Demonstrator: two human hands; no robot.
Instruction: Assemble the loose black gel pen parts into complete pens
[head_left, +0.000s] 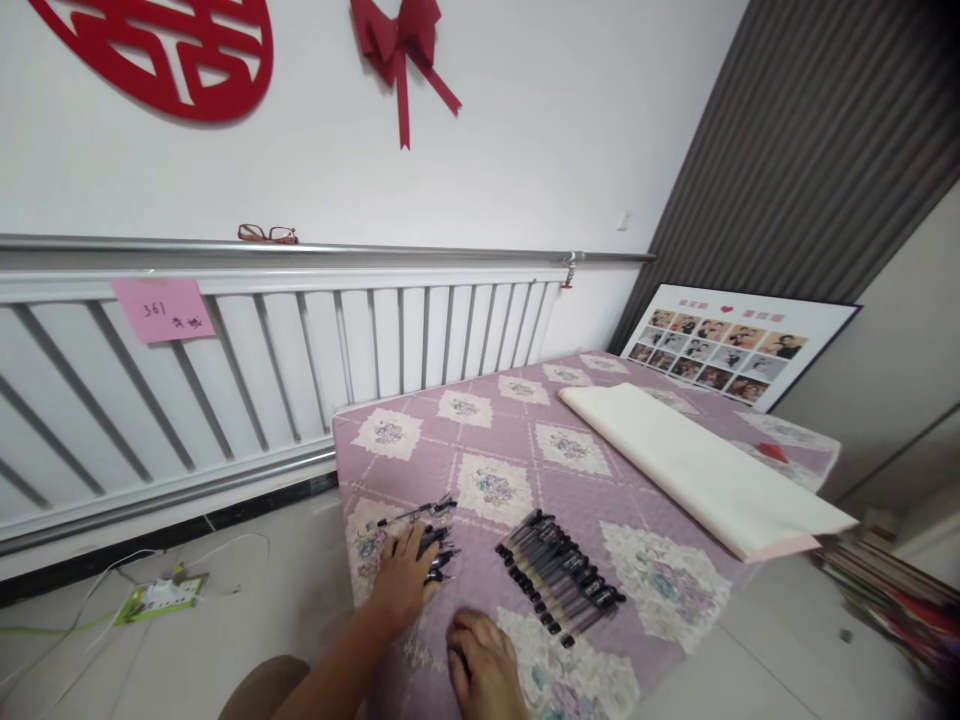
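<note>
The left hand [405,578] lies palm down on a small loose heap of black pens [439,555] near the front left corner of the table [667,610]. Its fingers are stretched out and close together over the barrels, touching them rather than pinching any single one. Just beyond the fingertips a single pen [412,514] lies apart from the heap, pointing across the cloth. The right hand [484,665] rests on the table at the near edge, just right of the left wrist. Its knuckles are up and its fingers curled under the palm, so I cannot tell whether anything sits inside it. To the right of both hands, near but not touching them, a row of black capped pens [559,578] lies side by side in a neat slanted line. The table wears a mauve quilted cloth [525,470] with pale floral squares. Farther back on it, well apart from the pens, lies a long folded cream sheet [697,470] that overhangs the right edge. Behind the table stands a white radiator [300,350] carrying a pink note [161,308], with red-framed glasses [268,234] on the rail above. A framed photo collage [739,345] leans against the striped wall at the right.
</note>
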